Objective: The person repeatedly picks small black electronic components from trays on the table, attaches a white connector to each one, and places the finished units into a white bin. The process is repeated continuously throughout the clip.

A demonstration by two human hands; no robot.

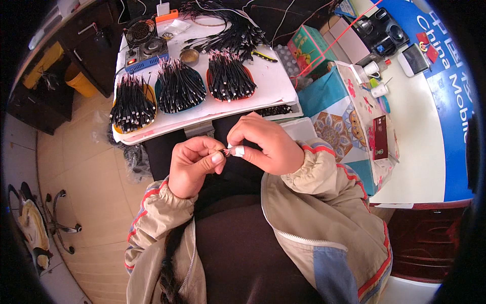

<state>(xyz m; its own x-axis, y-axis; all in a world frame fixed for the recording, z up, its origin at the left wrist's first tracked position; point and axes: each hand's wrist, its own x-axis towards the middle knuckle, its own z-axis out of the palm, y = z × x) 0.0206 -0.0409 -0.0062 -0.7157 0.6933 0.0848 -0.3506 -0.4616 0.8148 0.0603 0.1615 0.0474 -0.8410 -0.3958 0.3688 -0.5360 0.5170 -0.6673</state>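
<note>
In front of my body, above my lap, both hands meet at a thin cable end [226, 151] with fine bare or coloured wires. My left hand [192, 164] pinches the cable between thumb and forefinger. From the other side, my right hand [266, 144] closes thumb and fingertips on the wire ends. White tape [239, 151] wraps the right thumb. Beyond the hands, on the white table [192, 119], stand a yellow basket [151, 95], a teal basket [195, 104] and a red-orange basket [248, 92], each packed with short black cables with metal plugs.
At the table's back left are a blue heating device [147, 62], a small black fan [140, 33] and a round metal bowl [189, 57]. Loose black cables [230, 35] lie behind yellow-handled pliers [265, 57]. A patterned box [336, 129] and a white counter [415, 152] flank my right.
</note>
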